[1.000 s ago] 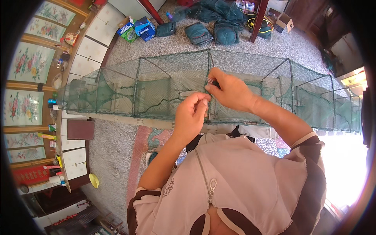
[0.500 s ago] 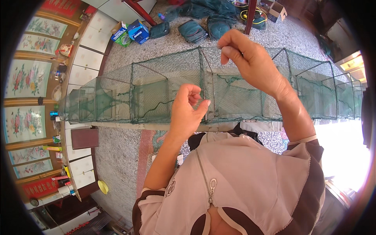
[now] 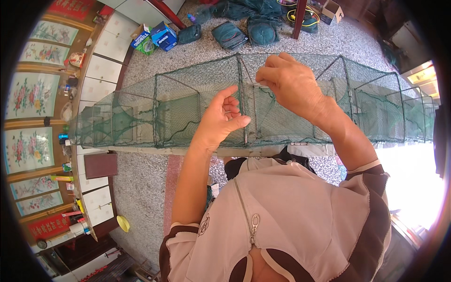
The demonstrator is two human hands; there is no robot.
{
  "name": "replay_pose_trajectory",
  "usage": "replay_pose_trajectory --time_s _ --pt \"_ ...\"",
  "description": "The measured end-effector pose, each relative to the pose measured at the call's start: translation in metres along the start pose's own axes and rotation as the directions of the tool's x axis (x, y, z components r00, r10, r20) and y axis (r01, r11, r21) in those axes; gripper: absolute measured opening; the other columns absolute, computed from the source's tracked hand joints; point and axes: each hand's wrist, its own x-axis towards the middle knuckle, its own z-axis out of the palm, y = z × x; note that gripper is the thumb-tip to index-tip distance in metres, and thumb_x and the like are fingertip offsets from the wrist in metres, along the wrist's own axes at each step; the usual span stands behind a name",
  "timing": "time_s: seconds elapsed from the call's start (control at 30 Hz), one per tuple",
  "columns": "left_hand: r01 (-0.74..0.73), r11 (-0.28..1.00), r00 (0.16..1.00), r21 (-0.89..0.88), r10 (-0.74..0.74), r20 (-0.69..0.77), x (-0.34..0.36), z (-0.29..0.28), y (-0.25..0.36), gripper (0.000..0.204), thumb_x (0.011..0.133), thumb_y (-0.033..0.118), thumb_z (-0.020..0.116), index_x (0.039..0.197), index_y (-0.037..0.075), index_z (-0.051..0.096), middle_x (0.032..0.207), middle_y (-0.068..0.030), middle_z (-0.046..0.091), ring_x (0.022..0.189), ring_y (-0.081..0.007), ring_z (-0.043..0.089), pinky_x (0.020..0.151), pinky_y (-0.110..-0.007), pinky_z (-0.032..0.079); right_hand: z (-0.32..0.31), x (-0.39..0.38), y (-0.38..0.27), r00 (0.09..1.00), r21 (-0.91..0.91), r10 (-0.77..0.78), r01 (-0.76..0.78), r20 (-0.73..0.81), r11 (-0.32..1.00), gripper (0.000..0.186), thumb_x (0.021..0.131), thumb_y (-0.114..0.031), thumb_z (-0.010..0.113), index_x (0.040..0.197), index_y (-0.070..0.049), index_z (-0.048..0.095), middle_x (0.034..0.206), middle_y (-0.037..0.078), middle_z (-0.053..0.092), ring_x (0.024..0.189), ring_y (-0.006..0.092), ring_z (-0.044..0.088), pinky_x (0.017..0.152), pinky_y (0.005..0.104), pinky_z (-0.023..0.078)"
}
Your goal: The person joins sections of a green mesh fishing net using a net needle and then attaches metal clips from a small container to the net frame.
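Note:
A long green net trap (image 3: 282,115), its mesh stretched over several rectangular frames, spans the view from left to right in front of me. My left hand (image 3: 221,115) hovers over its near middle, beside an upright frame bar (image 3: 242,94). The thumb and index finger stand apart, the other fingers curl loosely, and nothing shows in the hand. Just right of that bar, my right hand (image 3: 291,80) is held over the mesh with thumb and fingertips pinched together. Whatever is in the pinch, if anything, is too small to make out.
Folded green nets (image 3: 230,35) lie on the speckled floor beyond the trap, near a blue box (image 3: 164,36) and an open cardboard box (image 3: 332,11). A red post (image 3: 299,21) rises behind. White cabinets (image 3: 101,70) line the left; a yellow bowl-like object (image 3: 123,223) stands nearby.
My right hand has come down and nearer, turning its back upward with the fingers pinched. My left hand has shifted slightly left and up, its index finger straighter.

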Motion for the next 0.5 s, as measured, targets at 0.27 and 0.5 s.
replay_pose_trajectory --time_s 0.27,0.5 --pt "0.064 0.989 0.998 -0.13 -0.062 0.026 0.0 -0.001 -0.001 0.082 0.065 0.008 0.082 0.134 0.005 0.039 0.107 -0.0053 0.045 0.096 -0.0149 0.046 0.087 -0.029 0.045 0.019 0.005 -0.006 0.999 0.24 -0.004 0.012 -0.034 0.971 0.011 0.078 -0.007 0.064 0.088 -0.008 0.063 0.085 0.006 0.058 0.085 0.0275 0.056 0.07 0.0383 0.048" --pt "0.073 0.981 0.997 -0.178 -0.07 0.022 0.004 -0.002 -0.007 0.077 0.066 0.004 0.08 0.131 0.003 0.04 0.106 -0.0059 0.046 0.096 -0.0147 0.047 0.084 -0.027 0.048 0.037 0.017 -0.025 0.995 0.353 0.058 -0.025 -0.083 0.935 0.009 0.078 -0.006 0.063 0.087 -0.005 0.061 0.095 0.011 0.054 0.088 0.0309 0.057 0.072 0.0398 0.048"
